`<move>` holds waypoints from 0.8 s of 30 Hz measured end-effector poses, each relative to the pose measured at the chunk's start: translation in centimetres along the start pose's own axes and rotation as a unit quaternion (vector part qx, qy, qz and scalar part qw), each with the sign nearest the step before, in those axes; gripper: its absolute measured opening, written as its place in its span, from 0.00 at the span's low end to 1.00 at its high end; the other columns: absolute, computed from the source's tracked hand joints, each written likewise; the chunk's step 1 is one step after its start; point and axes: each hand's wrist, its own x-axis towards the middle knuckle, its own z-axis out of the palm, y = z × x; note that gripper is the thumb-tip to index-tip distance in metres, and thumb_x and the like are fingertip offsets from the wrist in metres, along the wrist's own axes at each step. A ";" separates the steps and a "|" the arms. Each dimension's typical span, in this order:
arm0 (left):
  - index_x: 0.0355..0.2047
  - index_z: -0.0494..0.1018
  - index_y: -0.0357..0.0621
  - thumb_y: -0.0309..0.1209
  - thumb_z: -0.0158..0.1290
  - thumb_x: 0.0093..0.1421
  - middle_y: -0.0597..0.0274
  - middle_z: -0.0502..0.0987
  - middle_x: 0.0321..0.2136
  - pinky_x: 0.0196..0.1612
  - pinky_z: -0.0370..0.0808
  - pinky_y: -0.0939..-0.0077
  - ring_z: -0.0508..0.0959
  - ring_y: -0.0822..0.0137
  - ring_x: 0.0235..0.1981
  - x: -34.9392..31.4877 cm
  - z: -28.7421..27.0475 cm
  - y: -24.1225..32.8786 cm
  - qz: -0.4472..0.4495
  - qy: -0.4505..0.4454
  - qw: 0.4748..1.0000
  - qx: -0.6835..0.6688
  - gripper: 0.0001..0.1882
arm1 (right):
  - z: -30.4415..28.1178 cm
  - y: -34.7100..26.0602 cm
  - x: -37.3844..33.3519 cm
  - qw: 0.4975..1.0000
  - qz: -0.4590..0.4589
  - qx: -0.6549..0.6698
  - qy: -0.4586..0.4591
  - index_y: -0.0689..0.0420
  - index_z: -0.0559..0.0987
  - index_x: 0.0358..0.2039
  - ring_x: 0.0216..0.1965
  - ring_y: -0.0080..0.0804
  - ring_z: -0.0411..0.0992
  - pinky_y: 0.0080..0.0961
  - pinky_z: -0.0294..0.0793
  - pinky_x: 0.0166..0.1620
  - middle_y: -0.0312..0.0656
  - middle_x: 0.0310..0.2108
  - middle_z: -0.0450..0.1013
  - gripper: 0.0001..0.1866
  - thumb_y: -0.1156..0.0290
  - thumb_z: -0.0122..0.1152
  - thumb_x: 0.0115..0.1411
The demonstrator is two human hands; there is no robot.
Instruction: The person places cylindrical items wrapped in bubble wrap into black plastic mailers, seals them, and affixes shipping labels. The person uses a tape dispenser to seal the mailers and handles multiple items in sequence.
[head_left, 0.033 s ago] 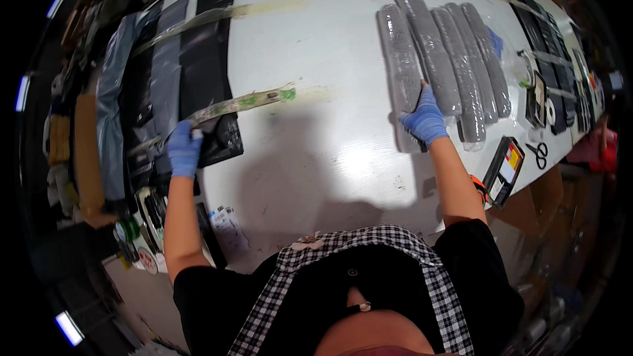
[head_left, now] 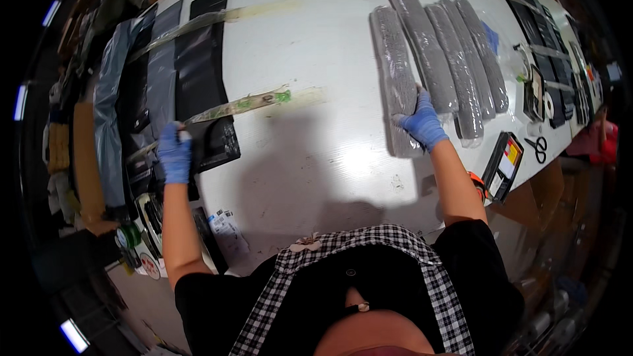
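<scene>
My right hand (head_left: 425,122), in a blue glove, grips the lower part of the leftmost grey roll (head_left: 395,59), thumb and fingers on opposite sides. This roll is wrapped in clear plastic. Several similar wrapped rolls (head_left: 448,59) lie side by side just to its right. Far to the left, my gloved left hand (head_left: 175,155) is closed, thumb tip against the fingers, over the lower part of the black plastic bags (head_left: 201,86) and grey plastic bags (head_left: 165,59). What it pinches is hidden. Tape strips (head_left: 241,105) run across the bags onto the white table (head_left: 316,46).
Black scissors (head_left: 539,149) and a dark box with a yellow and red label (head_left: 504,165) lie at the table's right edge. More taped black bags (head_left: 527,13) are at the far right. A printed paper (head_left: 227,229) and a green tape roll (head_left: 128,234) sit near the left front.
My left hand has shifted slightly left and toward me over the bags. The leftmost roll, with my right hand on it, has moved a little left and nearer.
</scene>
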 end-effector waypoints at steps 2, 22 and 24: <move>0.39 0.75 0.45 0.31 0.56 0.57 0.63 0.73 0.31 0.43 0.73 0.75 0.74 0.70 0.34 4.3 -3.2 -1.6 -0.065 0.115 0.965 -0.225 0.10 | 0.5 1.6 -2.9 0.936 0.024 0.338 -0.089 0.63 0.50 0.65 0.56 0.35 0.66 0.31 0.68 0.58 0.47 0.53 0.67 0.52 0.64 0.72 0.45; 0.38 0.76 0.43 0.30 0.55 0.58 0.54 0.80 0.28 0.34 0.76 0.68 0.79 0.56 0.28 -0.6 9.7 37.8 -0.105 -0.255 0.935 -0.224 0.09 | -3.7 10.5 -30.4 0.970 -0.146 0.133 -0.142 0.49 0.56 0.68 0.57 0.43 0.66 0.31 0.65 0.59 0.48 0.58 0.64 0.51 0.64 0.73 0.44; 0.38 0.76 0.42 0.31 0.56 0.58 0.61 0.77 0.25 0.27 0.72 0.75 0.75 0.70 0.24 0.3 10.3 36.1 -0.258 -0.318 0.823 -0.394 0.09 | -3.5 9.2 -30.6 0.978 -0.161 -0.003 -0.134 0.38 0.59 0.66 0.48 0.48 0.71 0.32 0.72 0.52 0.47 0.51 0.67 0.48 0.66 0.72 0.45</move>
